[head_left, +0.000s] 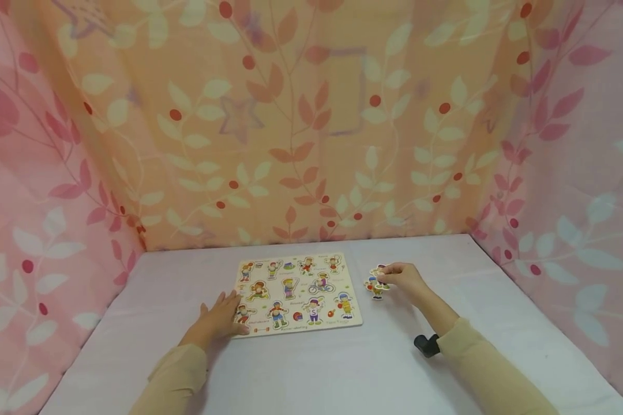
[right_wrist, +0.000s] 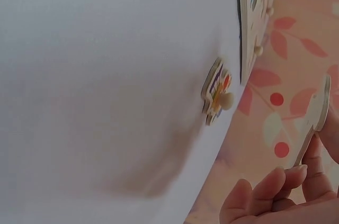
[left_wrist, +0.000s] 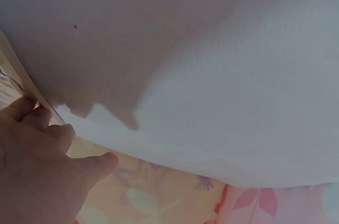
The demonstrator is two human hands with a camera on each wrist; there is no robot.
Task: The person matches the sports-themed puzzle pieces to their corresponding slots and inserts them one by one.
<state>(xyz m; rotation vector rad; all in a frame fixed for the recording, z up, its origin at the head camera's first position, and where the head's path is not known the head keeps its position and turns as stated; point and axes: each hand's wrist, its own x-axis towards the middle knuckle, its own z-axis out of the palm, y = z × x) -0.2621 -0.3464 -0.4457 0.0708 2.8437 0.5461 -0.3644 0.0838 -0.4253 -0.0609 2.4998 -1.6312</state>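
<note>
A pale wooden peg puzzle board (head_left: 301, 293) with several cartoon sports figures lies flat on the table. My left hand (head_left: 217, 316) rests against its left edge, fingers extended; in the left wrist view, the left hand (left_wrist: 42, 160) touches the board's rim. To the right of the board, my right hand (head_left: 402, 278) pinches a figure-shaped puzzle piece (head_left: 378, 270) between fingers and thumb. The right wrist view shows this held piece (right_wrist: 318, 105) edge-on and raised. Another puzzle piece (head_left: 376, 295), with a round knob, lies on the table just below it.
White cloth covers the table (head_left: 311, 374). A patterned orange curtain (head_left: 301, 144) stands behind, with pink curtains (head_left: 576, 202) at the sides. A small black object (head_left: 427, 346) shows beside the right wrist.
</note>
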